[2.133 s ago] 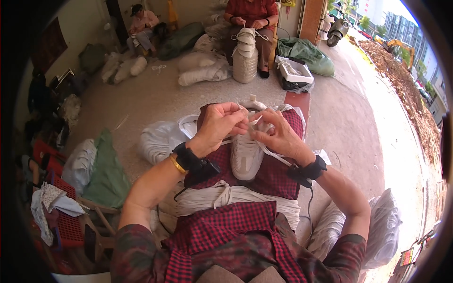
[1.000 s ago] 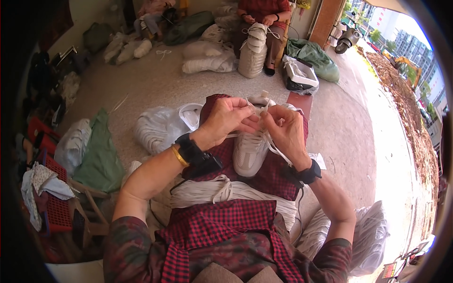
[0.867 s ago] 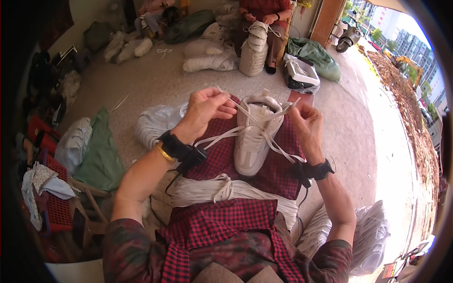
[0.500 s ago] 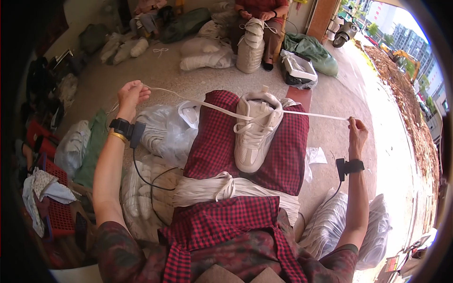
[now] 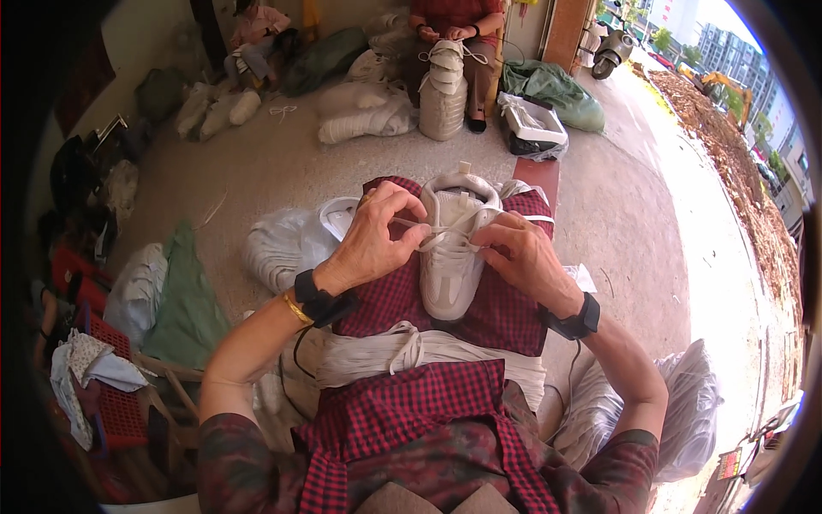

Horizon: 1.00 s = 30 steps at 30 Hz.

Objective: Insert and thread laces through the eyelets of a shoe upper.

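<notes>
A white sneaker (image 5: 451,272) rests on my lap, toe pointing toward me, on a red and black checked apron (image 5: 514,313). My left hand (image 5: 385,227) is at the shoe's left edge, thumb and fingers pinching a white shoelace (image 5: 438,230). On the other side my right hand (image 5: 516,255) pinches the lace close to the eyelets. The lace crosses over the top of the tongue between both hands. A thick bundle of white laces (image 5: 360,355) lies across my lap, tied round with a knotted lace.
Clear bags of white shoe parts (image 5: 282,248) lie left of my legs; another plastic-wrapped stack (image 5: 685,411) stands at my right. A red basket (image 5: 116,377) with cloths is far left. Ahead, a seated co-worker (image 5: 454,21) handles a stack of shoes (image 5: 443,107) beside a white tray (image 5: 535,128).
Both hands have come inward from wide apart, where they stretched the lace ends out sideways. Now they meet over the shoe, the lace pinched close to the tongue.
</notes>
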Each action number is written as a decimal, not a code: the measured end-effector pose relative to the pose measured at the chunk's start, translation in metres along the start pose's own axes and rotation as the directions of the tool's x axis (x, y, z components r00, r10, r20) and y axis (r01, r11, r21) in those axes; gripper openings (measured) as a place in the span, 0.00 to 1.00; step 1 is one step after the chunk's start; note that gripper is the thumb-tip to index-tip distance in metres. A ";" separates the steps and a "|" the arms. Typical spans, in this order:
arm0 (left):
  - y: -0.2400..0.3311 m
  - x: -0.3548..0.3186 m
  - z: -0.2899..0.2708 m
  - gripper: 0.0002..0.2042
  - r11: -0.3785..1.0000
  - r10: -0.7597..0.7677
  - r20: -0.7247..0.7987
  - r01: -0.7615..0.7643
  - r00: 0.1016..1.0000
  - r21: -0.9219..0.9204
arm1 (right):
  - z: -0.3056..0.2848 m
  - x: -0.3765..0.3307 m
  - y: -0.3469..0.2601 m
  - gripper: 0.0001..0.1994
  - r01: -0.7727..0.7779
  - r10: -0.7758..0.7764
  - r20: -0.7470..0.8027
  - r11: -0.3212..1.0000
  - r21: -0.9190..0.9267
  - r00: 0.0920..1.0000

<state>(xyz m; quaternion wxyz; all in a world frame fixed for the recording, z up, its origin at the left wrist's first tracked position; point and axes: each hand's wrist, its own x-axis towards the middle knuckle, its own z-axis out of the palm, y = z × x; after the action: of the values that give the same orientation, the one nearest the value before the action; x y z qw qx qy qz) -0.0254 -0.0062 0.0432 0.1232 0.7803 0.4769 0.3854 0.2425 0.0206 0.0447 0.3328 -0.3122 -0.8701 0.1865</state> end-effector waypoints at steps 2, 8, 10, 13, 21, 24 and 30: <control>-0.006 0.006 0.005 0.09 0.999 -0.016 -0.001 0.016 1.000 -0.029 | 0.000 0.002 0.001 0.08 0.151 -0.146 0.058 0.984 -0.096 0.988; -0.008 0.010 0.009 0.10 0.986 0.050 0.038 -0.055 0.998 0.160 | 0.011 0.008 -0.003 0.06 0.114 -0.115 -0.007 0.991 -0.071 0.993; -0.008 0.014 0.009 0.11 0.999 -0.001 0.069 -0.003 0.998 0.054 | 0.010 0.015 -0.001 0.06 0.080 -0.081 -0.009 0.993 -0.086 0.997; -0.006 0.027 -0.002 0.13 0.994 -0.092 0.124 0.098 0.988 -0.047 | 0.008 0.025 0.006 0.11 0.133 -0.133 0.013 0.991 -0.021 0.991; -0.049 0.047 -0.051 0.14 0.974 -0.214 0.050 0.217 0.976 -0.067 | -0.001 0.047 0.015 0.19 0.102 -0.091 0.171 0.993 -0.057 0.981; -0.049 0.041 -0.040 0.13 0.947 -0.299 0.180 0.314 0.937 -0.064 | -0.003 0.048 0.016 0.20 0.021 -0.027 0.133 0.999 0.047 0.991; 0.001 0.026 -0.014 0.14 0.997 0.080 0.029 -0.080 0.996 -0.005 | -0.005 0.045 0.003 0.10 0.147 -0.140 0.067 0.982 -0.121 0.988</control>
<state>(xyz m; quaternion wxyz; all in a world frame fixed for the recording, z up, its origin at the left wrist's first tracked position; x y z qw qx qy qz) -0.0284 0.0127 0.0652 0.1158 0.8041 0.4427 0.3795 0.2212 0.0535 0.0670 0.2998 -0.2633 -0.9096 0.1160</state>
